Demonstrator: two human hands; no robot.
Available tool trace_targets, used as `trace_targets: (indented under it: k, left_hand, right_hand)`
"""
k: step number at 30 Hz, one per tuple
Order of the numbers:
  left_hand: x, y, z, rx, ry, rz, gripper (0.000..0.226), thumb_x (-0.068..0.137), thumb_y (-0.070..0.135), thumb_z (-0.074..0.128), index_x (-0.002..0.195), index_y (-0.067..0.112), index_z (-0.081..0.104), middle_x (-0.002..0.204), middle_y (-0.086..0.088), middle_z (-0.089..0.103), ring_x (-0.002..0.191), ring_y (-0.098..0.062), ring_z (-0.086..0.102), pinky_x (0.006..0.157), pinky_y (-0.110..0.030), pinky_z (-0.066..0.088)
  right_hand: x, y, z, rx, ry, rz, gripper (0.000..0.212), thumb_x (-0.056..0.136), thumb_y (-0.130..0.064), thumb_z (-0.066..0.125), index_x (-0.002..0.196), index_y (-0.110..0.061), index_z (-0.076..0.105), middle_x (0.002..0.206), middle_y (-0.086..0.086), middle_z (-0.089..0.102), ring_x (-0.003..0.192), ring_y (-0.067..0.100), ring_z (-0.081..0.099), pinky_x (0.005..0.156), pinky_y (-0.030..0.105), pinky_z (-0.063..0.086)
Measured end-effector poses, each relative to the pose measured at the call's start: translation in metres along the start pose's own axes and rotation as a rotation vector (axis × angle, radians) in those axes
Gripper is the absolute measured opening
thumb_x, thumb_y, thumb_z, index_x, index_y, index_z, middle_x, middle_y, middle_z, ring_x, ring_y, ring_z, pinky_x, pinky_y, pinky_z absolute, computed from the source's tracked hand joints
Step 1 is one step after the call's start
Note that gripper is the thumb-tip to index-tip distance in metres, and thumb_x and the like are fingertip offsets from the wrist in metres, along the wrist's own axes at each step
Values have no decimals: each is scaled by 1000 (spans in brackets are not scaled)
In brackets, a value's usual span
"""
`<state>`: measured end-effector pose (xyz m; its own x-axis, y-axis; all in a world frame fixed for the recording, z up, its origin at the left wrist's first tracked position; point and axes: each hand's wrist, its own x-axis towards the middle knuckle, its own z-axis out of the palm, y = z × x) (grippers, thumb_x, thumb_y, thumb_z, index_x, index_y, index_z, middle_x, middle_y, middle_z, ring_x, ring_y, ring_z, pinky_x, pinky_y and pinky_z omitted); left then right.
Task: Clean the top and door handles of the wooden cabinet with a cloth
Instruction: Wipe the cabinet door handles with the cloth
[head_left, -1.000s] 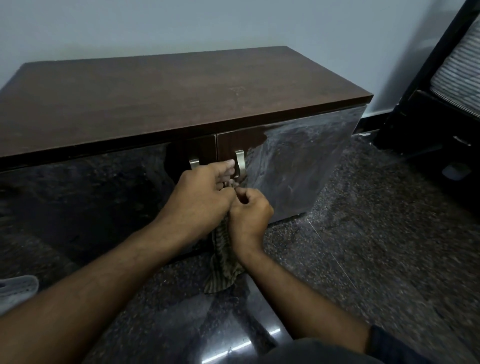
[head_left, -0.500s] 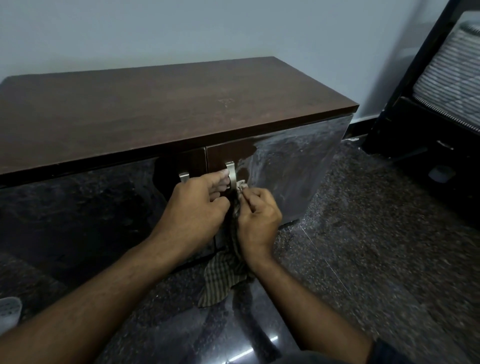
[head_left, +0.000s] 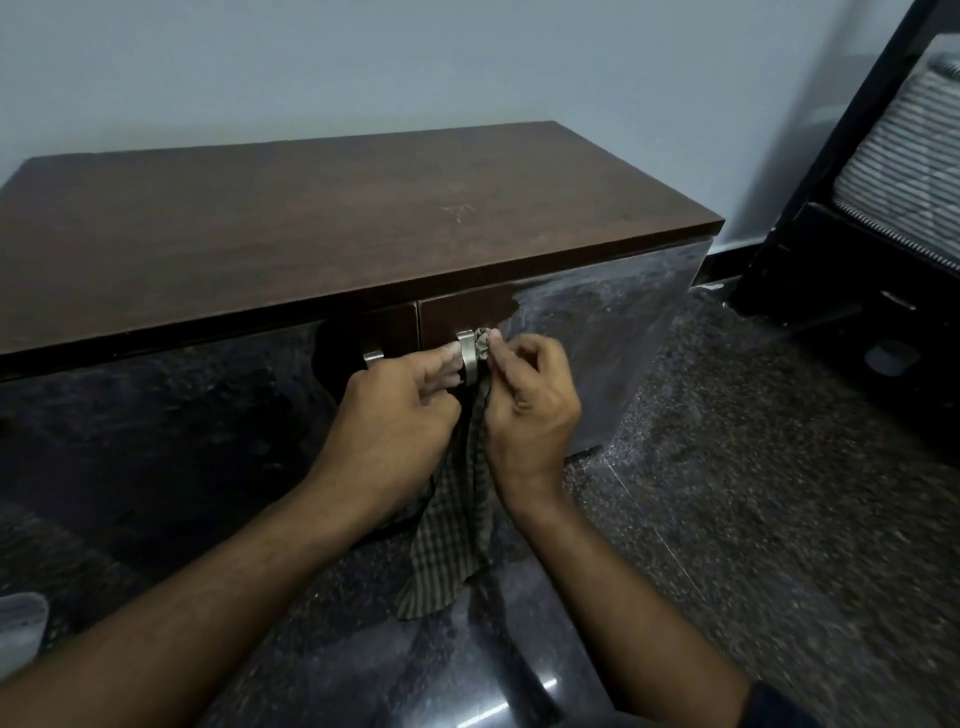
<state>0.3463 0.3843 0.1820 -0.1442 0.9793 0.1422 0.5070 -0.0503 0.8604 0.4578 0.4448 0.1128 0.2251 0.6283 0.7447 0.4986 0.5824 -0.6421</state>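
Presently, in the head view, the only one I have, I find the wooden cabinet (head_left: 332, 218) standing against the wall on a dark speckled floor (head_left: 753, 493), its brown top bare and its two glossy doors meeting near the middle. Both door handles are metal and sit just either side of that seam: the left handle (head_left: 373, 356) is mostly hidden behind the left hand (head_left: 400, 421), and the right handle (head_left: 469, 356) is the one under attention. The checked cloth (head_left: 457, 525) is bunched at the right handle's outer edge, with the rest hanging down between the two wrists toward the floor. The right hand (head_left: 530, 410) has its grip closed in a pinch on the upper bunch of cloth, thumb and forefinger pressing it against the handle; I judge this is to work the fabric into the narrow side of the metal. The left hand's fingertips touch the handle from the other side; whether that grip also has hold of cloth underneath I cannot tell, though its placement suggests it steadies the handle or draws the cloth taut. I judge the handle stage to be in progress, with the left handle possibly outstanding. A dark framed unit (head_left: 857, 208) stands well apart at right.
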Motion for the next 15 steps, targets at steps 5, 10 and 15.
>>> trace_targets:
  k: [5,10,15]
  left_hand:
    - [2,-5,3,-49,-18,-62,51,87,2,58,135,17,57,118,11,68,109,6,61,101,-25,47]
    - [4,-8,4,-121,-39,-94,49,85,8,60,133,18,59,117,11,69,108,2,63,102,-34,49]
    - [2,-3,1,-150,-67,-95,45,73,21,55,113,37,69,108,15,73,105,0,66,100,-38,50]
  right_hand:
    - [-19,-2,-5,-56,-117,90,8,86,7,70,90,5,77,86,12,65,74,14,60,65,24,53]
    - [9,-17,-7,93,-6,210,14,85,2,73,98,-2,78,88,4,66,78,8,62,71,15,53]
    - [-1,-30,-13,79,-48,102,13,85,5,73,97,2,77,89,10,66,79,10,62,74,7,47]
